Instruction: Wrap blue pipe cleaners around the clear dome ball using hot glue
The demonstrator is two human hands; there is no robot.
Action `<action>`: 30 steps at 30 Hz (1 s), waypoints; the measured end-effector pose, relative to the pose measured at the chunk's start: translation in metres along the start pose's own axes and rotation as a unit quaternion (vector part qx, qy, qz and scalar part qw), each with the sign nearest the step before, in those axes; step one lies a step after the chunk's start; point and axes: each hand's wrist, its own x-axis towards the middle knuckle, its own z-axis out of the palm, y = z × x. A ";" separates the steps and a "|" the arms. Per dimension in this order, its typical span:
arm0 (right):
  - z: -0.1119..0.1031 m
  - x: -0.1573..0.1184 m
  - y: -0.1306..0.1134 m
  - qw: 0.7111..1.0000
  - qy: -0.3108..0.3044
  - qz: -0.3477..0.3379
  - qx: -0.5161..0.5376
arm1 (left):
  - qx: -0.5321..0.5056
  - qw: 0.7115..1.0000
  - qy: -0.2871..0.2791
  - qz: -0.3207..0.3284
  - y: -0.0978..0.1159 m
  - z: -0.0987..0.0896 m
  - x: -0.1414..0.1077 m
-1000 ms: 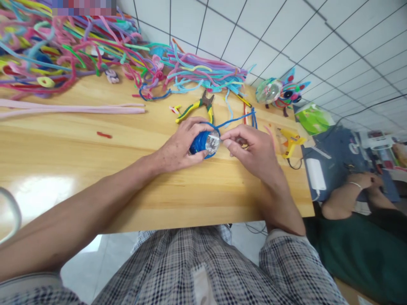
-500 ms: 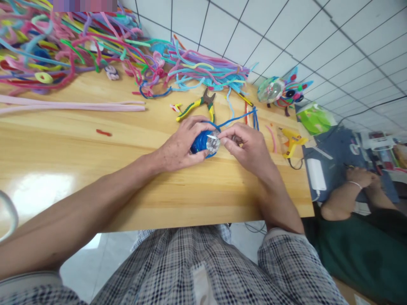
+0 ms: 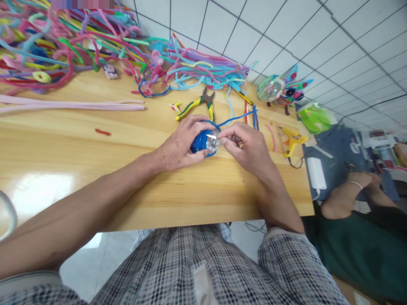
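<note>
My left hand [image 3: 181, 146] is wrapped round a rounded object wound with blue pipe cleaner [image 3: 199, 142], steadying it on the wooden table. Its clear, shiny end [image 3: 212, 144] faces right. My right hand [image 3: 243, 144] pinches a small, pointed, whitish piece [image 3: 211, 137] against that end; whether it is a blade or a strip I cannot tell. From the wound object a blue pipe cleaner [image 3: 235, 117] runs up to the right. Pliers with yellow and green handles [image 3: 208, 98] lie open just beyond my left hand.
Piles of coloured pipe cleaners [image 3: 210, 67] line the back. On the right are a yellow glue gun [image 3: 291, 140], a decorated figure [image 3: 291, 91], a green packet [image 3: 315, 118] and a white box [image 3: 316, 173]. Another person's hands [image 3: 364, 180] rest at far right.
Both hands keep almost the same hold and place. The pointed piece at the clear end looks slightly turned and shows brighter.
</note>
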 end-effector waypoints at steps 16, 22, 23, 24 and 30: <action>-0.014 -0.004 0.003 0.983 0.042 0.100 0.149 | 0.003 1.000 -0.008 0.003 0.001 -0.002 0.000; 0.008 -0.001 0.029 0.933 0.026 0.212 0.291 | -0.005 1.000 0.002 0.016 -0.001 0.000 -0.001; 0.014 -0.001 0.031 0.924 0.033 0.228 0.305 | -0.006 1.000 0.002 0.014 -0.001 0.000 -0.001; 0.021 0.000 0.033 0.916 0.044 0.240 0.317 | -0.006 1.000 0.002 0.013 -0.001 0.000 -0.002; 0.047 0.007 0.032 0.879 0.120 0.261 0.379 | 0.008 0.999 0.003 0.031 -0.001 0.000 -0.001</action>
